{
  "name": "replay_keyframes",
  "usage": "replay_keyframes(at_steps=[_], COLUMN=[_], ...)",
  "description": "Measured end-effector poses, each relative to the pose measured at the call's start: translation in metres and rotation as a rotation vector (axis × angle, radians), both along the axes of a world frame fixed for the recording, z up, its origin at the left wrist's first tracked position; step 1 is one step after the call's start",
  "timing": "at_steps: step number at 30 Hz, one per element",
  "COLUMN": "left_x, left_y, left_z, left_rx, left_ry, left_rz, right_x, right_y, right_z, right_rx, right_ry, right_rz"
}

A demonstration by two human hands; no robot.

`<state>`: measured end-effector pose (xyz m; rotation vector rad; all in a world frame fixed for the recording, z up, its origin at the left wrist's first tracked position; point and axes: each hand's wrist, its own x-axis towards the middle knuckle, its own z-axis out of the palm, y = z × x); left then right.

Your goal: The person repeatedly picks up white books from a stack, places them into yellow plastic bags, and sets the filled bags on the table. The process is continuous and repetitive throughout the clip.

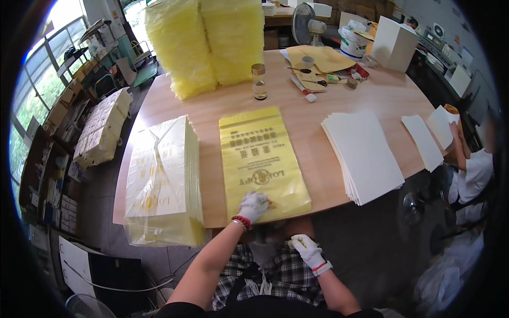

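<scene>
wood-topped table [302, 127] with curved edges, windows along the left wall; fan [304, 24] on a surface beyond. flat yellow printed bag [257, 153], apparently topmost of a thin pile, lies at the near edge, directly before the person. left hand [252, 205], white-gloved, rests on its near end; cannot tell whether the fingers pinch the film. right hand [307, 248], also gloved, sits below the table edge near the lap, fingers curled; cannot tell whether anything is gripped. hands well apart from each other. left of the bag: tall stack of filled, wrapped packs [161, 169]. right: fanned stack of white sheets [363, 156]. beyond: clear jar [259, 82], yellow bundles [209, 42]. at far right, a co-worker's arm [460, 143] reaches to white sheets.
</scene>
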<state>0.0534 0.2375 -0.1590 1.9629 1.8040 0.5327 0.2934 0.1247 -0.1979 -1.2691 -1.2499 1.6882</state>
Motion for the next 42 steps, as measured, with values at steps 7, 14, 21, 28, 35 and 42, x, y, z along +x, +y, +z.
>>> replay_keyframes(at_steps=[7,14,21,28,35,42], left_x=[-0.011,-0.028,-0.042,-0.001,-0.001,0.04], left_y=[0.011,0.024,0.048,0.02,-0.024,-0.083], left_z=[0.038,0.026,0.066,0.159,0.157,0.183], left_rx=[-0.112,0.005,-0.231,-0.057,0.706,0.761], left_ry=[-0.008,-0.511,-0.797,-0.747,0.107,-0.178], left_rz=[-0.035,0.185,0.353,0.059,0.0,-0.201], right_x=[-0.042,-0.101,-0.079,-0.141,0.023,0.19], right_y=[0.051,0.131,0.089,0.147,0.067,0.133], right_z=[0.053,0.085,0.092,-0.014,0.125,0.092], right_rx=[-0.12,0.102,1.175,1.227,0.442,1.01], right_ry=[0.115,-0.57,-0.677,-1.077,-0.261,-1.187], right_rz=[-0.009,-0.048,-0.301,0.099,0.175,-0.013])
